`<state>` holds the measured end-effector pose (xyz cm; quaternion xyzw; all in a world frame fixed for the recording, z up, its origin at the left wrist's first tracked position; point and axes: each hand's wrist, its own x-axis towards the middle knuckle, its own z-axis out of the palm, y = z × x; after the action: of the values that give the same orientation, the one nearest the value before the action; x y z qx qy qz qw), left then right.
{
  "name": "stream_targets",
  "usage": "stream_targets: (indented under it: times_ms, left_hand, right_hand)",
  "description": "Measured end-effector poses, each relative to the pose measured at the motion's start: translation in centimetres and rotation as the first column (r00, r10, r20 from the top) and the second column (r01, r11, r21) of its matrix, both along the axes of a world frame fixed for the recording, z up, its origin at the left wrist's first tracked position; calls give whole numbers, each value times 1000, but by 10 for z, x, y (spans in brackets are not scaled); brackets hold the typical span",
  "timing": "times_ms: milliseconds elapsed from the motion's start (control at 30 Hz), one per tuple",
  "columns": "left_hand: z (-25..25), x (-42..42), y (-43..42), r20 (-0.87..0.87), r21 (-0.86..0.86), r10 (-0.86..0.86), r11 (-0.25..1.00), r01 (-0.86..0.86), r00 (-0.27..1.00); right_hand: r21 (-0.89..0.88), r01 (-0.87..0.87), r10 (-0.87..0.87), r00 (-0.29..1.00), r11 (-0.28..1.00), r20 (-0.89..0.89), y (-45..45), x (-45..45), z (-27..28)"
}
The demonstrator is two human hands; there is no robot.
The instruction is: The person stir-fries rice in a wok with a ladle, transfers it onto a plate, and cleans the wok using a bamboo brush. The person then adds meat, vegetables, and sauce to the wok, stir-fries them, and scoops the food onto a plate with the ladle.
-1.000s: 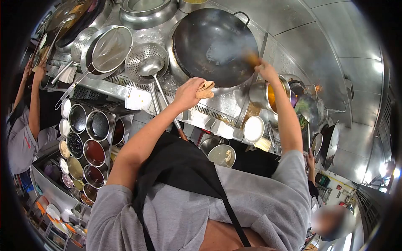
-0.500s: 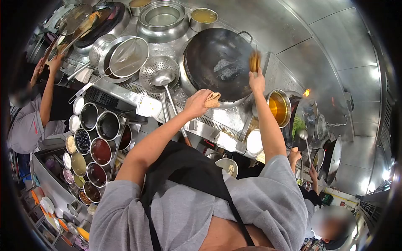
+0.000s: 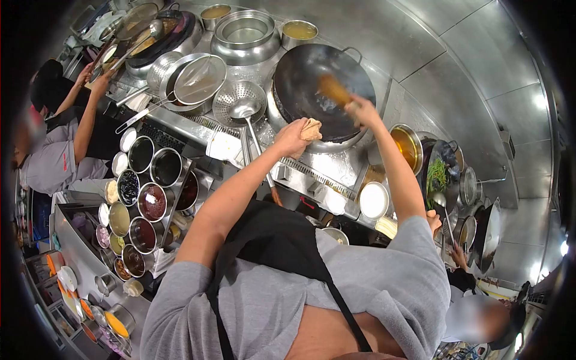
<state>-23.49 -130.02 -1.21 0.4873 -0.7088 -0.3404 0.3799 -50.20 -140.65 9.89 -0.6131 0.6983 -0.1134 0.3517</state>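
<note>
A dark wok sits on the stove burner, with a loop handle on its far rim and a little water or foam at its bottom. My right hand is closed round a bamboo wok brush, which is blurred by motion over the inside of the wok. My left hand grips a folded tan cloth at the wok's near rim. Whether a second handle lies under the cloth is hidden. Left of the wok, a steel ladle rests in a perforated strainer.
A pot of yellow oil stands right of the wok, a large steel pot behind left. Sauce containers crowd the left side. Co-workers handle woks on both sides, one with greens.
My right hand has swung the brush from the wok's right rim inward over its middle. My left hand stays at the near rim with the cloth. The whole view has shifted slightly.
</note>
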Motion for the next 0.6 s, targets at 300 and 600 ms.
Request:
stream_targets:
  times_ms: [300,600]
  left_hand:
    - [0,-6,-1,67,72,-56,996,51,996]
    - [1,-4,-1,75,51,-97,994,93,992]
  right_hand:
    - [-512,34,-271,877,859,-397,-38,-50,-24]
    - [-499,-20,-290,794,866,-535,-48,-63,-47]
